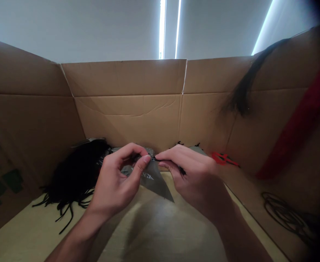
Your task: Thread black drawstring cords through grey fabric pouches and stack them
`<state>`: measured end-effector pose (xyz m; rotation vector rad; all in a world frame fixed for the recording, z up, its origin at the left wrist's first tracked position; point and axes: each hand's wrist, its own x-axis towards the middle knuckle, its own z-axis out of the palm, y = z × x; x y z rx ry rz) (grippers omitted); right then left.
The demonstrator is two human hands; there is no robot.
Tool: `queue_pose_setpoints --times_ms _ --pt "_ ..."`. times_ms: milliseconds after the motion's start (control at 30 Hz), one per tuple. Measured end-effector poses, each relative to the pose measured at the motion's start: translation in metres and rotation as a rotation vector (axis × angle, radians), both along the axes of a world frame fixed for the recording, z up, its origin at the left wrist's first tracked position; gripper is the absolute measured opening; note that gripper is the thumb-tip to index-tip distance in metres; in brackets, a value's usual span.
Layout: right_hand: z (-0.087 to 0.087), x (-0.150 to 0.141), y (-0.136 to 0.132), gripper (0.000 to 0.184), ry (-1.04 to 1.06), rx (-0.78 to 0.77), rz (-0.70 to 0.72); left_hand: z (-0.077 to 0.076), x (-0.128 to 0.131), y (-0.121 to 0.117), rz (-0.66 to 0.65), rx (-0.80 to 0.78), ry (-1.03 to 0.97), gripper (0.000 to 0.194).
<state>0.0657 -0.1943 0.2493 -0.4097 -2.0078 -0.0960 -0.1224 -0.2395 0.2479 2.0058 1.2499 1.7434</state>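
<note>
Both hands meet at the middle of the view over a grey card tag [154,182], which points down and to the right. My left hand [118,178] pinches the tag's top between thumb and fingers. My right hand [192,174] is closed in a pinch on a thin black string [182,171] at the tag's top edge. A pile of black strings [75,174] lies just left of my left hand.
Tall cardboard walls [127,112] enclose the work surface on three sides. Red-handled scissors [223,158] lie at the right wall's foot. A red strap [299,120] and a lock of dark hair [244,91] hang at right. More grey tags [149,150] lie behind the hands.
</note>
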Motion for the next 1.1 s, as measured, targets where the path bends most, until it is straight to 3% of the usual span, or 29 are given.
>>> queue_pose_setpoints --times_ms 367,633,1100 --pt "-0.009 -0.010 0.006 0.034 -0.148 0.267 0.065 0.007 -0.014 0.005 -0.126 -0.225 0.056 0.022" --pt "-0.010 -0.006 0.021 0.012 -0.131 0.175 0.007 0.007 -0.017 0.008 -0.052 -0.226 0.042 0.023" --pt "-0.014 -0.011 0.022 0.021 -0.278 0.216 -0.006 0.004 -0.019 0.012 -0.006 -0.281 0.028 0.022"
